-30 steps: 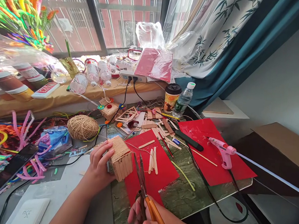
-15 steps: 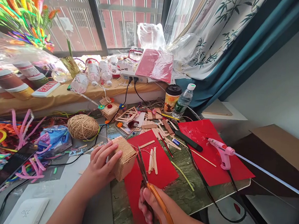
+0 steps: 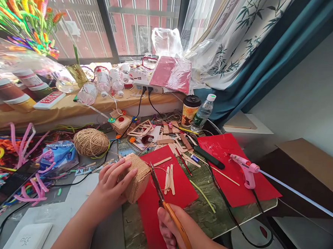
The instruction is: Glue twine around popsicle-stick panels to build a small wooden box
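Observation:
My left hand (image 3: pixel 115 181) grips a small box (image 3: pixel 137 177) wrapped in twine, fingers spread over its top and side. Orange-handled scissors (image 3: pixel 174 219) are in my right hand (image 3: pixel 170 226), their blades pointing up and left, with the tips beside the box's right edge. The blades look closed together. Below them lies a red sheet (image 3: pixel 185 185) with several wooden sticks (image 3: pixel 170 180) on it. A thin strand shows near the blade tips. The box's underside is hidden.
A twine ball (image 3: pixel 91 141) sits behind my left hand. A pink glue gun (image 3: pixel 246 170) rests on another red sheet at the right. A lidded cup (image 3: pixel 190 111) and water bottle (image 3: pixel 203 113) stand at the back. Pipe cleaners (image 3: pixel 21 149) crowd the left.
The scissor blades have closed, and their tips have shifted slightly left against the box's edge. My left hand still holds the box in nearly the same place.

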### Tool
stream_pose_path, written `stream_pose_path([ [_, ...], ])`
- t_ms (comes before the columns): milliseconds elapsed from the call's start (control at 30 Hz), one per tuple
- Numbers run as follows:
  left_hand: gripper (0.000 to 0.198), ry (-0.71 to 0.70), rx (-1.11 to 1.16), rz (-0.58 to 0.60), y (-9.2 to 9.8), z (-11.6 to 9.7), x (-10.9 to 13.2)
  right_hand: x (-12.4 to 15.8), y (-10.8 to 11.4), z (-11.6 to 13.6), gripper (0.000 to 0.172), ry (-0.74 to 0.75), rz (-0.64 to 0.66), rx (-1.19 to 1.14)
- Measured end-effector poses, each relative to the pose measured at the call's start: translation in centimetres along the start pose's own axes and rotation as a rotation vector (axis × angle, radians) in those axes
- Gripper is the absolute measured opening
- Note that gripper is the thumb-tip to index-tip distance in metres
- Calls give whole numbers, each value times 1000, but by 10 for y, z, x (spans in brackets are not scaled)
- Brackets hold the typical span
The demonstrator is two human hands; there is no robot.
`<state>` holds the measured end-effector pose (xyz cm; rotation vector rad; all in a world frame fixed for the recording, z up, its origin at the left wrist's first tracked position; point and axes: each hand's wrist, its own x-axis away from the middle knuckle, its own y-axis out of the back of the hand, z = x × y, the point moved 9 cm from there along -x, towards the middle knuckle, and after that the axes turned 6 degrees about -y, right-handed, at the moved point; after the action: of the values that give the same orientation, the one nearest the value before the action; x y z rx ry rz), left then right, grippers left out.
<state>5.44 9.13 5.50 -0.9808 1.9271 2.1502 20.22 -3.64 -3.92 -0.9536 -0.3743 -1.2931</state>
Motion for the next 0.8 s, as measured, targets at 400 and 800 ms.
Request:
stream_pose_path([
  [400, 71, 9, -43, -47, 4, -7, -7, -7, 6, -2, 76, 34, -32, 28],
  [800, 68, -23, -76, -91, 7, -14, -11, -8, 12, 1, 81, 134, -95, 154],
])
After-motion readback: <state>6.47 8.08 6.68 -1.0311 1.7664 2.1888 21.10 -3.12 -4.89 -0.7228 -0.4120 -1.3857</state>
